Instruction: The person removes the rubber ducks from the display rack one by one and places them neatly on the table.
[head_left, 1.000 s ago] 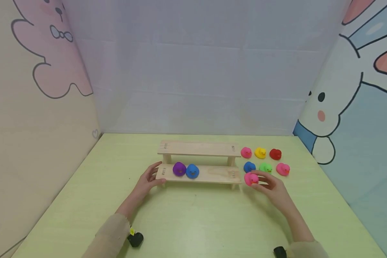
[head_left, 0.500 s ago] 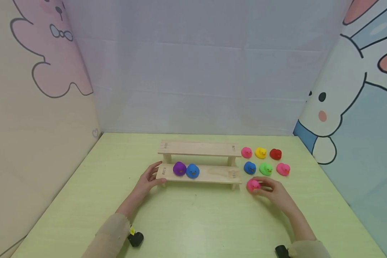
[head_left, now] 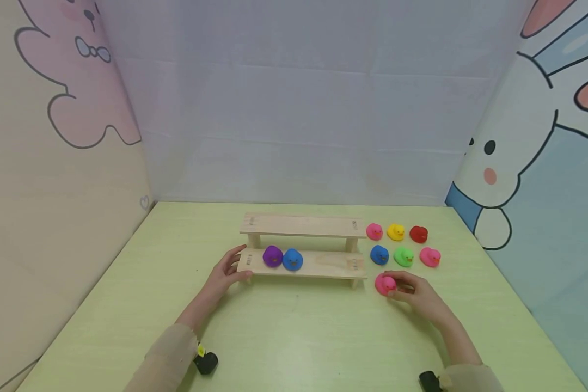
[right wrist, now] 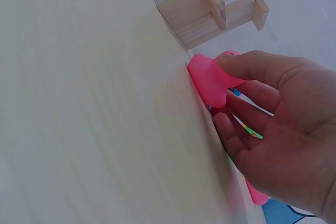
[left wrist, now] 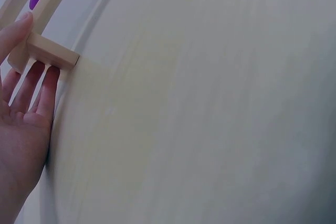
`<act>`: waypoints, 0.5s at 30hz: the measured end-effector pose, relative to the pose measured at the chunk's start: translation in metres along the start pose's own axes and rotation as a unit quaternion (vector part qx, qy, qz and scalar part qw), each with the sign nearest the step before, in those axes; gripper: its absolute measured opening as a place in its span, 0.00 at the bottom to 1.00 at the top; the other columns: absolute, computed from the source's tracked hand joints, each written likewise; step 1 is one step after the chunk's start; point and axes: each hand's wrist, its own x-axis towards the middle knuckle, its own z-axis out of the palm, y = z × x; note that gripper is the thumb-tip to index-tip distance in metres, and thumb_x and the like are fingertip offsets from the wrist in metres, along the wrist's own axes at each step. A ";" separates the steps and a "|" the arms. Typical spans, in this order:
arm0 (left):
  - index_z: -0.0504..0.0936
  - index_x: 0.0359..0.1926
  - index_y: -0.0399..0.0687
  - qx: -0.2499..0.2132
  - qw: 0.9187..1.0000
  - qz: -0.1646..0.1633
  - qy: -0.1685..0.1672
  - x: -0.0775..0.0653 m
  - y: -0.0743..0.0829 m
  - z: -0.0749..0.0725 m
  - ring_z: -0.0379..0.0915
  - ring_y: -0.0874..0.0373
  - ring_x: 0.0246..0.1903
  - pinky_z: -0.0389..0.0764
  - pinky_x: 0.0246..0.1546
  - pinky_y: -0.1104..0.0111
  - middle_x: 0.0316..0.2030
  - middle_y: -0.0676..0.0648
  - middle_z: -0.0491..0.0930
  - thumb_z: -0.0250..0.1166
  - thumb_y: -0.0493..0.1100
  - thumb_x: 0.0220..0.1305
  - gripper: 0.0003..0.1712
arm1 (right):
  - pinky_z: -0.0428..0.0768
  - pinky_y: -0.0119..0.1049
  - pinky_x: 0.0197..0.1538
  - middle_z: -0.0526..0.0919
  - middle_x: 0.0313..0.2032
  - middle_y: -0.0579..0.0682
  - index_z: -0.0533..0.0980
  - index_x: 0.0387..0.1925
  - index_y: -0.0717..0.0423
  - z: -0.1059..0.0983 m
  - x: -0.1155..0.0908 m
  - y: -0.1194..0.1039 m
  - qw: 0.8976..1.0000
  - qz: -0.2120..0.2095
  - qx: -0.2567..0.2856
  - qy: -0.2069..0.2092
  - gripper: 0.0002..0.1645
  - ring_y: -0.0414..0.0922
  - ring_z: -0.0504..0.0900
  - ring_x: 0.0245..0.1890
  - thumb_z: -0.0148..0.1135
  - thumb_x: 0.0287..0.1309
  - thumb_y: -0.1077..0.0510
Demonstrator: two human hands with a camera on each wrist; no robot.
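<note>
My left hand (head_left: pixel 225 273) holds the left end of a two-step wooden shelf (head_left: pixel 323 264), thumb at the front edge and fingers behind the end in the left wrist view. On the lower step, toward its left, a purple rubber duck (head_left: pixel 273 256) and a blue rubber duck (head_left: pixel 292 260) sit side by side. Just right of the shelf, my right hand (head_left: pixel 418 294) pinches a pink rubber duck (right wrist: pixel 209 80) between thumb and fingers. That duck is right at the tabletop in the right wrist view.
Behind the right hand, several more rubber ducks stand in two rows: pink (head_left: pixel 374 232), yellow (head_left: pixel 396 232) and red (head_left: pixel 418 234) at the back; blue (head_left: pixel 379 255), green (head_left: pixel 404 256) and pink (head_left: pixel 430 257) in front. The upper step (head_left: pixel 301 225) is bare wood.
My right hand has brought the pink duck down and slightly right, away from the blue duck in the front row, to the tabletop. The left hand and shelf stay put.
</note>
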 end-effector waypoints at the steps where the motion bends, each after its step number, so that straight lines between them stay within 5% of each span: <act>1: 0.58 0.75 0.54 0.000 1.000 -0.001 0.001 0.000 0.000 0.000 0.75 0.59 0.53 0.75 0.51 0.75 0.68 0.37 0.67 0.67 0.39 0.64 0.43 | 0.79 0.41 0.60 0.76 0.64 0.60 0.70 0.66 0.57 0.000 0.000 0.000 1.000 -0.003 -0.001 -0.003 0.31 0.57 0.75 0.61 0.64 0.63 0.54; 15: 0.58 0.75 0.55 -0.004 1.000 0.004 0.001 0.001 -0.003 -0.001 0.75 0.63 0.51 0.75 0.52 0.74 0.68 0.38 0.67 0.68 0.39 0.63 0.43 | 0.79 0.46 0.60 0.75 0.64 0.60 0.70 0.66 0.57 -0.001 -0.004 -0.004 1.000 0.007 0.004 -0.008 0.31 0.58 0.75 0.62 0.64 0.63 0.55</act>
